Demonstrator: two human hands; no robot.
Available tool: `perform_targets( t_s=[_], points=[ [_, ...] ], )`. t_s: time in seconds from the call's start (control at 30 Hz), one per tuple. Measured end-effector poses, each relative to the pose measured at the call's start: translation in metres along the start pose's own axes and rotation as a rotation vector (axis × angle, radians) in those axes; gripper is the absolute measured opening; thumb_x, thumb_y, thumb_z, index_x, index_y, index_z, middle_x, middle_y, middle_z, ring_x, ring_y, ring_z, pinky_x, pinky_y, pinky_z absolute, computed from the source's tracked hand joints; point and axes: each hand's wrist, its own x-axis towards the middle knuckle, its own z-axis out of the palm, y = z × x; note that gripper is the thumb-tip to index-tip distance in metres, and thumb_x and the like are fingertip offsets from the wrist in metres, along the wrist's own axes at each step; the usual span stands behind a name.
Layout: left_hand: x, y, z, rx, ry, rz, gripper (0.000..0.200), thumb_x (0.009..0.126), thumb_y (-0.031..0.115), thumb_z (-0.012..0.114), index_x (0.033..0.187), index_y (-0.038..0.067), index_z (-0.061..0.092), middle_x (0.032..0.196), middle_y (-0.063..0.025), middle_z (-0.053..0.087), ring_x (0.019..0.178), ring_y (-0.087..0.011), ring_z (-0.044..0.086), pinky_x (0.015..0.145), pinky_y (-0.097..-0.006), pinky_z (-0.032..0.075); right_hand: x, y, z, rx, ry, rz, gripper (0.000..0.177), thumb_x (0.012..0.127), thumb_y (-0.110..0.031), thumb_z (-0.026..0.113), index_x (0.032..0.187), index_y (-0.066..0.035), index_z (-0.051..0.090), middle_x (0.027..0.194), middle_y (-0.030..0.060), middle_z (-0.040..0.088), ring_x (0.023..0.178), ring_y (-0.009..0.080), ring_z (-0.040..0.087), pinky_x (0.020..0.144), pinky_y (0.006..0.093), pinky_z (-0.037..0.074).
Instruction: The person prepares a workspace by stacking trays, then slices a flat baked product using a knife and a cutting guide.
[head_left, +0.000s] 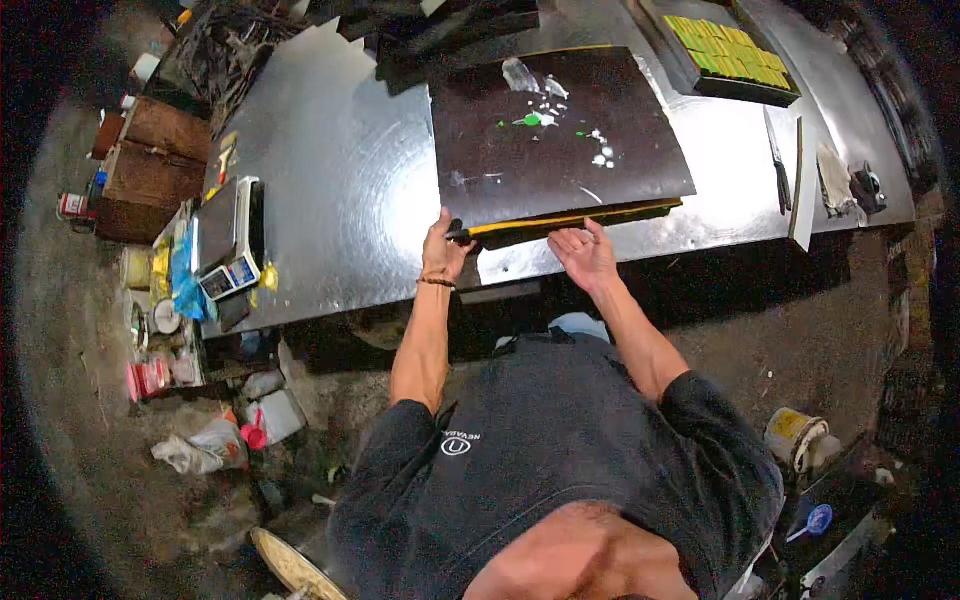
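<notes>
A large dark board (560,135), marked with white and green splotches, lies on the metal table. Under its front edge runs a yellow-edged dark sheet (580,219), with a rounded black end at the left. My left hand (445,250) is closed around that front left corner, thumb up along the side. My right hand (588,258) is open, palm up, its fingers stretched out just below the middle of the front edge.
The metal table (330,170) also bears a digital scale (232,240) at left, a tray (790,97) of yellow-green pieces at back right, a knife (777,165) and a pale strip (798,200). Dark sheets (440,30) lie behind. A bucket (795,435) stands at lower right.
</notes>
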Motion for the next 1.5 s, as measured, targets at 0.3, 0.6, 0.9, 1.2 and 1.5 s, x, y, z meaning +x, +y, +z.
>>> perform_targets(
  t_s=[0.3,0.6,0.9,1.2,1.5],
  points=[
    [-0.004,-0.011,0.005,-0.07,-0.071,0.043,0.071,0.093,0.067,0.044,0.137,0.011,0.046,0.136,-0.0099,0.05,0.119,-0.0288,0.048,0.093,-0.0474,0.041,0.04,0.025,0.017,0.067,0.092,-0.16,0.087,0.076,-0.033,0.081,0.142,-0.009,0.03,0.149,0.0135,0.034,0.136,0.0357,0.033,0.117,0.0542,0.018],
    [0.012,-0.1,0.046,0.209,-0.153,0.189,0.058,0.096,0.053,0.037,0.138,0.014,0.049,0.142,-0.01,0.049,0.131,-0.0305,0.042,0.112,-0.0521,0.028,0.021,0.008,0.063,-0.055,0.016,-0.077,0.039,0.086,-0.033,0.068,0.115,-0.009,0.058,0.116,0.0061,0.065,0.109,0.0274,0.057,0.095,0.0456,0.043],
    [-0.018,-0.062,0.114,1.297,-0.227,-0.072,0.05,0.094,0.037,0.046,0.134,0.007,0.053,0.139,-0.0124,0.053,0.127,-0.0272,0.048,0.104,-0.045,0.041,-0.019,-0.013,0.097,-0.103,0.109,0.051,0.022,0.087,-0.02,0.063,0.099,-0.004,0.056,0.102,0.0106,0.065,0.102,0.0273,0.059,0.103,0.0451,0.044],
    [0.019,-0.089,0.172,0.281,-0.259,-0.362,0.051,0.098,0.04,0.044,0.139,0.01,0.047,0.145,-0.017,0.043,0.132,-0.0261,0.042,0.099,-0.0435,0.044,-0.041,-0.107,0.051,-0.684,-0.188,0.658,0.073,0.076,-0.012,0.06,0.146,-0.008,0.039,0.129,0.012,0.052,0.103,0.025,0.057,0.09,0.0432,0.049],
    [0.093,-0.088,0.206,0.164,-0.172,-0.238,0.058,0.096,0.047,0.043,0.142,0.012,0.042,0.148,-0.0182,0.037,0.135,-0.0304,0.035,0.102,-0.048,0.036,0.029,-0.163,0.223,-2.214,-0.426,-0.454,0.085,0.083,-0.051,0.066,0.154,-0.024,0.027,0.157,0.0265,0.019,0.145,0.0458,0.018,0.113,0.0642,0.018]
  ],
)
